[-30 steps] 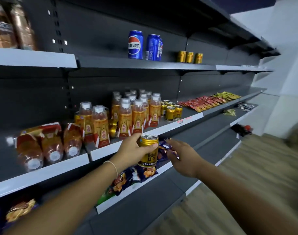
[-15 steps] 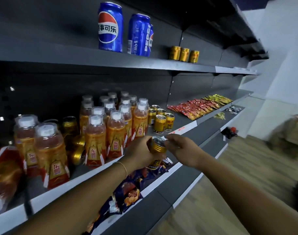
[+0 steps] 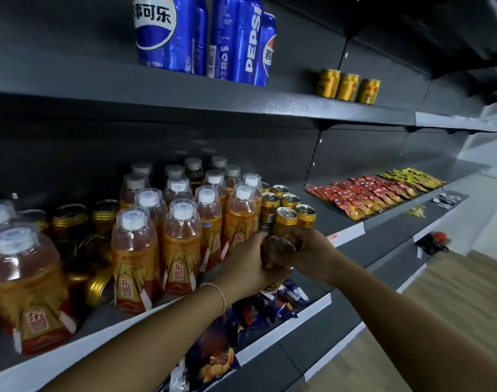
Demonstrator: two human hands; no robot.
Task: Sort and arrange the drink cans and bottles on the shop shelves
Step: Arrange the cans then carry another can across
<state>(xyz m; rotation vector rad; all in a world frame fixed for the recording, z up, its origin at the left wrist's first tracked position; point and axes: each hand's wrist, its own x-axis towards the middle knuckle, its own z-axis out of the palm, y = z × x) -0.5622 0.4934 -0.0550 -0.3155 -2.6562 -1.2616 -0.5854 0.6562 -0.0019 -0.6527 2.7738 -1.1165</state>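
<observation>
Left hand (image 3: 243, 268) and right hand (image 3: 312, 250) gripping gold can (image 3: 279, 247), blurred, seemingly tilted

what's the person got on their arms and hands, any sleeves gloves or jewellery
No sleeves or gloves show: the left forearm and right forearm are bare as far as the frame edge. The left hand has a thin gold-coloured bangle round its wrist. The right hand and its wrist show nothing worn. The fingers are too blurred to rule out rings.

Three upper gold cans (image 3: 347, 86), perhaps four blue cans (image 3: 236, 38) (overlapping)
</observation>
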